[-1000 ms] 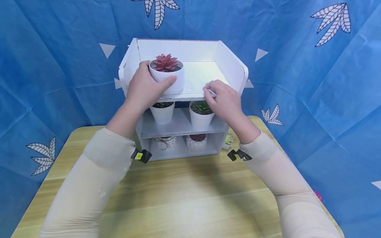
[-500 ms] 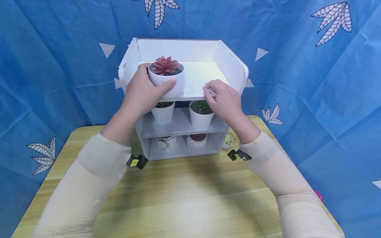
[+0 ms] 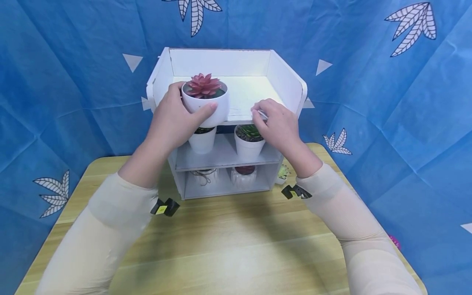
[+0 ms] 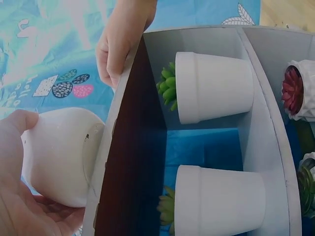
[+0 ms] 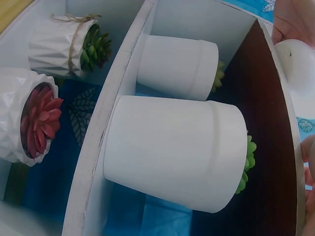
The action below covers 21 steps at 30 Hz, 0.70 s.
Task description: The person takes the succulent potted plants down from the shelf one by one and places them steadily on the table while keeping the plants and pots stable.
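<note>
My left hand point(image 3: 171, 116) grips a round white pot point(image 3: 220, 107) with a red succulent point(image 3: 203, 85), thumb on the near side and fingers around its left. The pot overlaps the front edge of the white shelf unit's top board point(image 3: 247, 92). Seen in the left wrist view, the same pot point(image 4: 59, 150) is close beside that board's edge; whether it touches is unclear. My right hand point(image 3: 278, 123) rests on the top board near the front right, fingers curled. A white sliver shows between its thumb and index finger; I cannot tell whether that is an object or the board.
Two white pots with green succulents, left point(image 3: 202, 142) and right point(image 3: 249, 148), stand on the middle shelf. Below are a twine-tied pot point(image 3: 205, 178) and a pot with a red succulent point(image 3: 244, 177). A small yellow-green plant point(image 3: 282, 173) stands on the wooden table point(image 3: 236, 237).
The left hand has brought the white pot toward me and slightly down and left, so it now reaches past the top board's front edge. The right hand has stayed put.
</note>
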Each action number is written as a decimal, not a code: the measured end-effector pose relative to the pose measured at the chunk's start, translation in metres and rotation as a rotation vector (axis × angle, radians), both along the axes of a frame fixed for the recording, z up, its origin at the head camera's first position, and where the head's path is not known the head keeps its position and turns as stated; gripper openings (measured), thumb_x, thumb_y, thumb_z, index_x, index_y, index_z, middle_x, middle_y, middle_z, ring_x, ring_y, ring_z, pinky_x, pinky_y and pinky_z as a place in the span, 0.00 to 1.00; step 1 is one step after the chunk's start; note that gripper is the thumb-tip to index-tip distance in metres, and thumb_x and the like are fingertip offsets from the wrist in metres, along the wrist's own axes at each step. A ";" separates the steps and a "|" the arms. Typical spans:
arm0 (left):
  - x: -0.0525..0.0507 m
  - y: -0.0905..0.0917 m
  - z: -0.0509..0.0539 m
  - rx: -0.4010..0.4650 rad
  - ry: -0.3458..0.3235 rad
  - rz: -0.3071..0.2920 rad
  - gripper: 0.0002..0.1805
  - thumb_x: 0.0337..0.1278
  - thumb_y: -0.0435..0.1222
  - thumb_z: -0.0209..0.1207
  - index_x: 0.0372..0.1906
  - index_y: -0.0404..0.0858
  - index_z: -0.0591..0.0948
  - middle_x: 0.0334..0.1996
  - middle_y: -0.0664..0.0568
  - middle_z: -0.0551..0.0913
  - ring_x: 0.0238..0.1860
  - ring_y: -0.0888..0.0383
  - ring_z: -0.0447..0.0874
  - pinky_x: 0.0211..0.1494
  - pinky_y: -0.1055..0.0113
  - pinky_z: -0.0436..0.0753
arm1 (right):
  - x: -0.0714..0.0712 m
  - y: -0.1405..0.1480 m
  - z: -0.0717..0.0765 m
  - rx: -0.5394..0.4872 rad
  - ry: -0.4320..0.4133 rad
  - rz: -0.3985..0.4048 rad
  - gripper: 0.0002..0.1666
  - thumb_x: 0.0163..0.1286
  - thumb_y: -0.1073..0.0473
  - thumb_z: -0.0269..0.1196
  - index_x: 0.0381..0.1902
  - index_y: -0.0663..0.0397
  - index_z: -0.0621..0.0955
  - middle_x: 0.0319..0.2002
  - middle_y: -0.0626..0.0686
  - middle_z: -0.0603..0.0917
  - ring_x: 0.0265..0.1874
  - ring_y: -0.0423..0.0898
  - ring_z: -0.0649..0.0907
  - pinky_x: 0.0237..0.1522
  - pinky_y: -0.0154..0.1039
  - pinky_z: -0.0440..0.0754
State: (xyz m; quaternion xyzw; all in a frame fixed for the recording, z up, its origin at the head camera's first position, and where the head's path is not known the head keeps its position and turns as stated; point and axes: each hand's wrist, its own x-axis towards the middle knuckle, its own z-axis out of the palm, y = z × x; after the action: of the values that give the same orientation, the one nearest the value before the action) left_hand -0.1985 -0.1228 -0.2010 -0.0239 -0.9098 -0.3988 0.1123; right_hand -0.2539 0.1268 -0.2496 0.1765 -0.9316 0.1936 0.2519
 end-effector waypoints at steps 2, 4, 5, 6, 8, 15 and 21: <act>0.003 -0.001 0.000 0.003 0.003 -0.008 0.60 0.48 0.71 0.59 0.80 0.45 0.50 0.74 0.46 0.64 0.70 0.46 0.67 0.64 0.37 0.72 | 0.000 0.000 0.000 0.000 0.001 0.000 0.21 0.76 0.45 0.49 0.50 0.47 0.85 0.52 0.49 0.85 0.46 0.47 0.83 0.42 0.47 0.81; 0.006 -0.003 0.000 0.005 0.006 -0.011 0.60 0.48 0.71 0.59 0.79 0.45 0.50 0.74 0.46 0.64 0.69 0.46 0.67 0.64 0.36 0.72 | 0.000 -0.001 0.000 0.001 0.000 0.001 0.21 0.76 0.45 0.49 0.50 0.47 0.85 0.52 0.49 0.85 0.45 0.47 0.83 0.41 0.46 0.81; 0.007 -0.004 0.000 0.007 0.009 -0.013 0.60 0.48 0.71 0.59 0.79 0.45 0.51 0.73 0.46 0.64 0.69 0.46 0.67 0.64 0.36 0.72 | 0.000 -0.001 0.000 0.002 0.001 0.003 0.21 0.76 0.45 0.49 0.50 0.47 0.85 0.52 0.49 0.85 0.45 0.47 0.83 0.41 0.46 0.81; 0.009 -0.005 0.000 0.010 0.011 -0.015 0.60 0.48 0.71 0.60 0.79 0.45 0.51 0.73 0.46 0.65 0.69 0.46 0.67 0.64 0.36 0.72 | 0.000 -0.001 0.000 0.003 0.001 0.004 0.21 0.76 0.45 0.49 0.50 0.47 0.85 0.52 0.49 0.85 0.44 0.47 0.83 0.40 0.46 0.81; 0.011 -0.007 0.000 0.010 0.017 -0.018 0.59 0.48 0.70 0.60 0.79 0.45 0.52 0.73 0.46 0.65 0.69 0.45 0.67 0.64 0.37 0.72 | 0.000 -0.002 0.000 0.005 0.002 0.005 0.21 0.76 0.45 0.49 0.50 0.47 0.85 0.52 0.49 0.85 0.44 0.47 0.83 0.39 0.46 0.81; 0.018 -0.014 0.001 0.013 0.036 -0.036 0.59 0.48 0.71 0.60 0.79 0.44 0.53 0.72 0.45 0.66 0.68 0.44 0.68 0.62 0.37 0.74 | -0.001 -0.002 0.000 0.009 0.004 -0.007 0.22 0.76 0.45 0.49 0.50 0.47 0.84 0.52 0.50 0.85 0.46 0.48 0.83 0.41 0.46 0.81; 0.024 -0.019 -0.001 0.012 0.036 -0.044 0.60 0.47 0.72 0.60 0.79 0.44 0.52 0.72 0.43 0.67 0.67 0.43 0.69 0.59 0.35 0.75 | 0.000 -0.002 0.000 0.011 0.009 -0.005 0.22 0.76 0.45 0.49 0.50 0.48 0.84 0.52 0.50 0.85 0.47 0.48 0.83 0.41 0.46 0.81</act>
State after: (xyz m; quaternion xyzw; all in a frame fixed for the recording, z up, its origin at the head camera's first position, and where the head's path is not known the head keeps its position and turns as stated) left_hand -0.1742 -0.1420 -0.2019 -0.0507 -0.9044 -0.4063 0.1201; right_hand -0.2543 0.1249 -0.2496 0.1761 -0.9321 0.1869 0.2555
